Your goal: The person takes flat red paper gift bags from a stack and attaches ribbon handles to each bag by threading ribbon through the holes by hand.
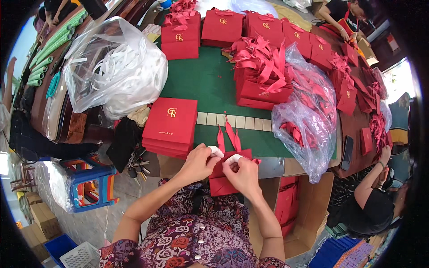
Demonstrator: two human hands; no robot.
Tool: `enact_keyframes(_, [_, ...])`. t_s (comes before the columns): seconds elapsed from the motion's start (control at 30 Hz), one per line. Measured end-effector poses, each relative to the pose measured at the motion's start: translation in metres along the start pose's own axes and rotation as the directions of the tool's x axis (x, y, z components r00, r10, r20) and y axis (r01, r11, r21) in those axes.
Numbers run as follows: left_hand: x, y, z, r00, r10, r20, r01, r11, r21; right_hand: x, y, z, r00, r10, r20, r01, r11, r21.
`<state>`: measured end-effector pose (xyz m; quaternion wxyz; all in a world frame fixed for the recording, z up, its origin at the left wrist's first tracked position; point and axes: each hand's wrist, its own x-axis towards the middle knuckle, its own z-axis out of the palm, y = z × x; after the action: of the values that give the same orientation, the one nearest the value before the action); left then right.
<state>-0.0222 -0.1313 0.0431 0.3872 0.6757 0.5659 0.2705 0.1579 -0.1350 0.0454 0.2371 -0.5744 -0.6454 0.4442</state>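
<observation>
At the table's near edge, a red paper gift bag (220, 186) is between my hands, tilted towards me. My left hand (199, 163) pinches at its upper left side, and my right hand (244, 175) at its upper right side. White wrapping covers a finger or thumb on each hand. Red ribbon (231, 134) ends stick up from the bag, beyond my fingertips, onto the green mat (203, 82). What exactly lies between the fingertips is hidden. To the left of my left hand sits a stack of flat red bags (170, 120) with gold print.
A pile of ribboned red bags (261, 85) and a clear plastic bag of red ribbons (308, 120) stand right. White ribbons fill another plastic bag (120, 67) at left. Pale square pieces (234, 122) line the mat. An open carton (313, 214) is below; a co-worker (380, 201) is right.
</observation>
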Motion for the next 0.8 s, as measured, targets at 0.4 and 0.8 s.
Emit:
enact_keyframes(0.4, [-0.001, 0.002, 0.004, 0.997, 0.047, -0.064, -0.047, 0.999, -0.006, -0.009, 0.000, 0.019, 0.976, 0.026, -0.216, -0.019, 0.999, 0.033])
enact_keyframes(0.8, [0.000, 0.003, 0.007, 0.991, 0.130, -0.030, -0.126, 0.986, 0.112, -0.006, 0.002, 0.014, 0.928, -0.308, -0.212, 0.223, 0.911, -0.346])
